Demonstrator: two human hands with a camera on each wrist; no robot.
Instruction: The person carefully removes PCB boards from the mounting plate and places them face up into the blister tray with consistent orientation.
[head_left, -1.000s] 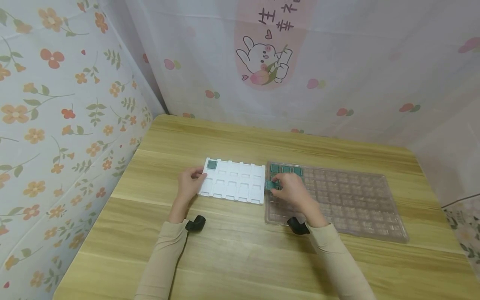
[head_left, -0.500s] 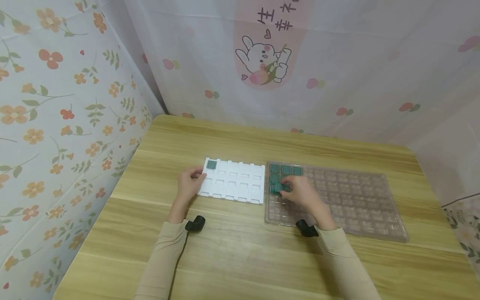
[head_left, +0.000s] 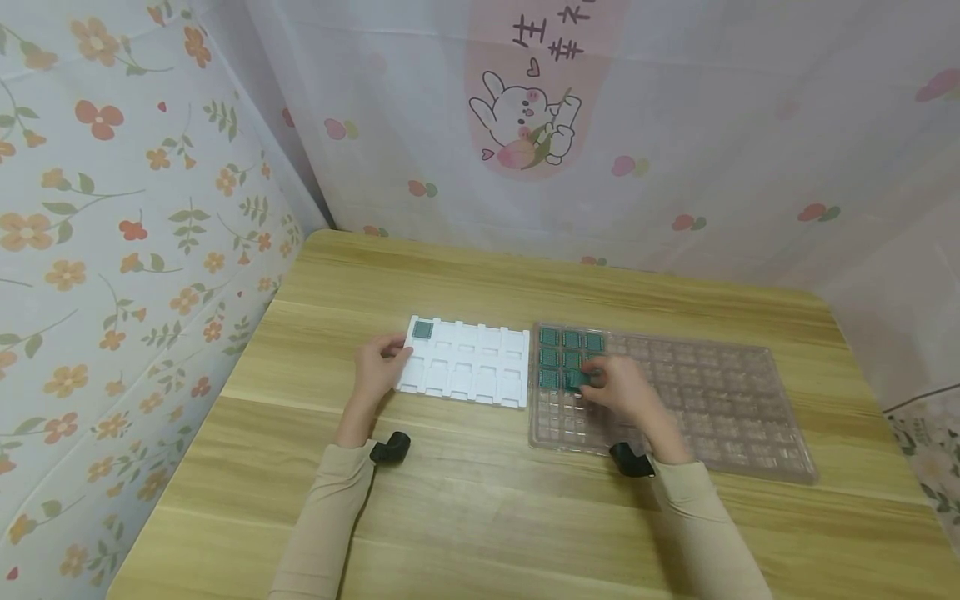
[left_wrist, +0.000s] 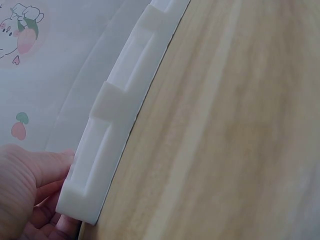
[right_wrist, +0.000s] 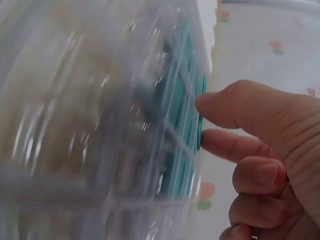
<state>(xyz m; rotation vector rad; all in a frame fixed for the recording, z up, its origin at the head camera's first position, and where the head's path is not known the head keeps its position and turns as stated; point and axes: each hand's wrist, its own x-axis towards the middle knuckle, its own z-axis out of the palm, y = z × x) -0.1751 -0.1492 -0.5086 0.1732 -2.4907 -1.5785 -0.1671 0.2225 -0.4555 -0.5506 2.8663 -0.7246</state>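
Note:
My left hand [head_left: 378, 367] grips the left end of a white tray [head_left: 467, 362] with two rows of recesses. In the left wrist view, the thumb and fingers lie at the corner of the tray's edge. One square green circuit board [head_left: 423, 331] sits in its far left recess. My right hand [head_left: 622, 387] pinches another green circuit board [right_wrist: 200, 125] between thumb and index finger. That board is edge-on in the right wrist view, just over a clear plastic compartment tray [head_left: 720, 400]. Several green boards [head_left: 549, 357] lie in the clear tray's left compartments.
Both trays lie side by side on a wood-grain table [head_left: 450, 492], the clear one on the right. A patterned curtain [head_left: 675, 150] hangs behind the table, and a floral one [head_left: 135, 275] on the left. Black wrist devices [head_left: 392, 448] sit at both cuffs.
My right hand has moved right and slightly nearer over the clear tray, from the left column to the second. Another board now shows in the left column's third row. The left hand stays put.

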